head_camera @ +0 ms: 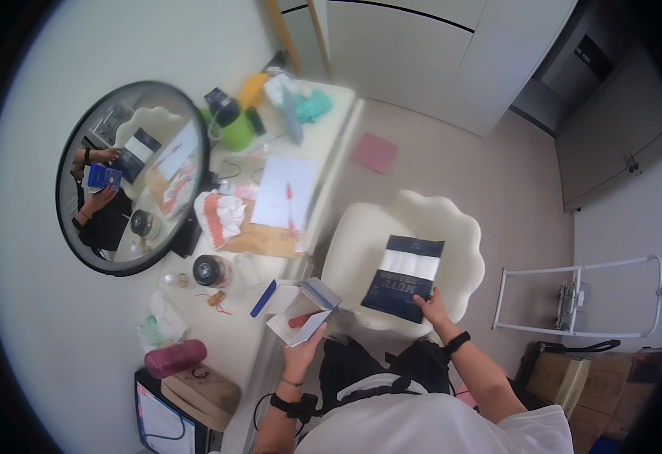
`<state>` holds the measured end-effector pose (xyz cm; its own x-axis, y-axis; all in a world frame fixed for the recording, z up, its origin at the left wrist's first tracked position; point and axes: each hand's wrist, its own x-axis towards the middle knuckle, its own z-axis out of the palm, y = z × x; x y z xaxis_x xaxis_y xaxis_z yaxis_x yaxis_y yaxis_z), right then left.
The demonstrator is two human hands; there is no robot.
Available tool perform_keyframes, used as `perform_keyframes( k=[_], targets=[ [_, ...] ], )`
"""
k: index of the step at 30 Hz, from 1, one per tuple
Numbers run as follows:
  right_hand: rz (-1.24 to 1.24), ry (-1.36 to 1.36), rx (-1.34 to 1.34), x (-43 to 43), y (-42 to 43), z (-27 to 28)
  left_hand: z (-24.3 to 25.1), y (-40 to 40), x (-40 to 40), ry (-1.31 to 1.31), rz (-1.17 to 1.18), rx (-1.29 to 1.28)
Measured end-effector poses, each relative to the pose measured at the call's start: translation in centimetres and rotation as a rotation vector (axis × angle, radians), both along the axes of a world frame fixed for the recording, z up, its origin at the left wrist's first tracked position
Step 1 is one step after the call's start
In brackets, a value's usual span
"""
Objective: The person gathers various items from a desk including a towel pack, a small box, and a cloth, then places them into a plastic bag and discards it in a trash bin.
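My left hand grips a small blue-and-white cardboard box at the desk's edge. The box's flaps stand open, and a red item shows inside; what it is I cannot tell. In my right hand is the lower corner of a flat dark-blue packet with a white band and printed lettering. This packet is over the seat of a cream chair with a scalloped back. Both hands, the box and the packet also appear in the round mirror.
On the white desk are white paper with a red pen, a brown envelope, a dark-lidded jar, a green cup and a maroon case. A white metal frame stands right, near cardboard boxes.
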<state>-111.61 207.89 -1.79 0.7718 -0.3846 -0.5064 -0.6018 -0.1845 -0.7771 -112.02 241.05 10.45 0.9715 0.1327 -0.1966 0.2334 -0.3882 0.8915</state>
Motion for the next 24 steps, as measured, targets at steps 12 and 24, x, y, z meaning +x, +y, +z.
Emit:
perform_keyframes(
  k=[12,24],
  targets=[
    [0.734,-0.340,0.061,2.0,-23.4,17.2,0.5,-31.5,2.5,-0.002,-0.245,-0.237],
    [1.007,-0.468,-0.044,22.3,-32.2,20.1,1.3,-46.2,17.9,-0.234,-0.210,-0.484]
  ],
)
